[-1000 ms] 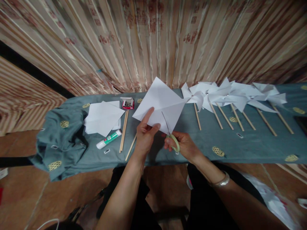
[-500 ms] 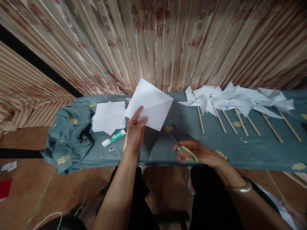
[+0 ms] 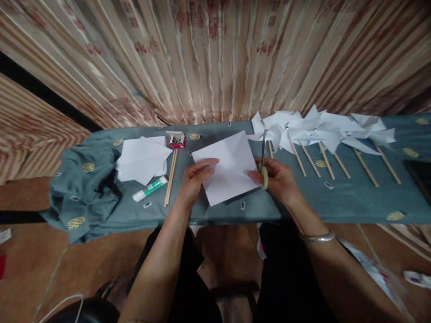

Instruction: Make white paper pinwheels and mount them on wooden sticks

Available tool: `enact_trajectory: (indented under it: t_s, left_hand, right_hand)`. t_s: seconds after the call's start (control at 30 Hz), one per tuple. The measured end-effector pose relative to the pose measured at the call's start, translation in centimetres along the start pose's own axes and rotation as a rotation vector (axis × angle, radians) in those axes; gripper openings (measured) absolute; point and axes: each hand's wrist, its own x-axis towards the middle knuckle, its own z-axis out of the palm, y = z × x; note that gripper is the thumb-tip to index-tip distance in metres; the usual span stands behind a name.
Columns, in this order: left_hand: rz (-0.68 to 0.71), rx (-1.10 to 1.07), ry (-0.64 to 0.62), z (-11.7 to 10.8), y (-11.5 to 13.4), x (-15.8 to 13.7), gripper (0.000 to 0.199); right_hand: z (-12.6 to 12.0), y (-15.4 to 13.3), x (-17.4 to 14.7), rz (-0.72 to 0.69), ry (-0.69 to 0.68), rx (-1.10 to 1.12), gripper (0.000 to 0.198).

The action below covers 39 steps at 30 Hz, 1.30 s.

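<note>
A square sheet of white paper (image 3: 229,168) with faint crease lines is held over the table between both hands. My left hand (image 3: 197,179) pinches its left side, thumb on top. My right hand (image 3: 278,179) keeps hold of scissors (image 3: 264,172) with light green handles, their blades pointing away from me, while its thumb rests on the sheet's right edge. Left of the hands lie a pile of white paper (image 3: 139,157), a glue stick (image 3: 150,188), thin wooden sticks (image 3: 171,177) and a small red box (image 3: 177,140) of metal pins.
Several white paper pinwheels (image 3: 303,130) on wooden sticks lie in a row along the right side. Grey-green cloth (image 3: 353,202) covers the narrow table and bunches up at its left end. A patterned curtain (image 3: 215,67) hangs behind it. Something dark (image 3: 419,179) sits at the right edge.
The paper has come down and turned in my left hand. My right hand has moved up to its right edge, scissors swung to point away. The pin box and sticks are now uncovered.
</note>
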Motion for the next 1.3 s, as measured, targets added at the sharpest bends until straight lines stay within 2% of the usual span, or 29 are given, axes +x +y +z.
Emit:
enact_trajectory:
  t_s: [0.07, 0.2, 0.3, 0.4, 0.5, 0.63, 0.7, 0.87, 1.0, 1.13, 1.23, 1.3]
  left_hand:
    - [0.008, -0.038, 0.002, 0.2, -0.1, 0.0, 0.035]
    - [0.008, -0.234, 0.015, 0.9, 0.1, -0.4, 0.073]
    - [-0.003, -0.347, 0.007, 1.9, -0.2, -1.0, 0.087]
    - [-0.027, -0.349, -0.025, 3.3, -1.1, -1.5, 0.096]
    - [-0.027, -0.238, -0.045, 4.4, -2.1, -1.6, 0.078]
    - [0.012, -0.165, 0.150, 4.6, -3.0, -1.0, 0.052]
    - [0.047, -0.127, 0.233, 4.2, -3.1, -0.7, 0.050]
    - [0.119, -0.096, 0.270, 3.0, -2.3, -0.2, 0.049]
    - [0.230, -0.011, 0.369, 1.1, -1.3, 0.7, 0.046]
    - [0.274, 0.048, 0.458, -0.7, -1.0, 1.8, 0.047]
    - [0.285, 0.032, 0.478, -1.1, -1.2, 2.3, 0.046]
    - [0.277, 0.020, 0.459, -0.9, -1.2, 2.3, 0.044]
  right_hand:
    - [0.2, 0.4, 0.2, 0.008, -0.002, -0.010, 0.051]
    - [0.5, 0.8, 0.6, -0.004, 0.104, 0.021, 0.053]
    - [0.8, 0.8, 0.7, -0.016, 0.201, 0.071, 0.050]
    - [1.4, 0.6, 0.6, -0.029, 0.238, 0.073, 0.050]
    - [2.3, 0.6, 0.1, -0.038, 0.210, 0.044, 0.051]
    - [3.3, 0.8, -0.5, -0.013, 0.131, 0.053, 0.049]
    - [3.6, 0.9, -0.7, 0.014, 0.093, 0.081, 0.049]
    - [3.4, 0.4, -1.0, 0.063, 0.013, 0.077, 0.048]
    - [2.5, -0.2, -1.8, 0.147, -0.204, -0.009, 0.051]
    - [1.6, -0.4, -2.7, 0.211, -0.431, -0.138, 0.046]
    - [1.5, -0.5, -3.0, 0.290, -0.555, -0.188, 0.045]
    - [1.7, -0.6, -2.9, 0.328, -0.590, -0.193, 0.047]
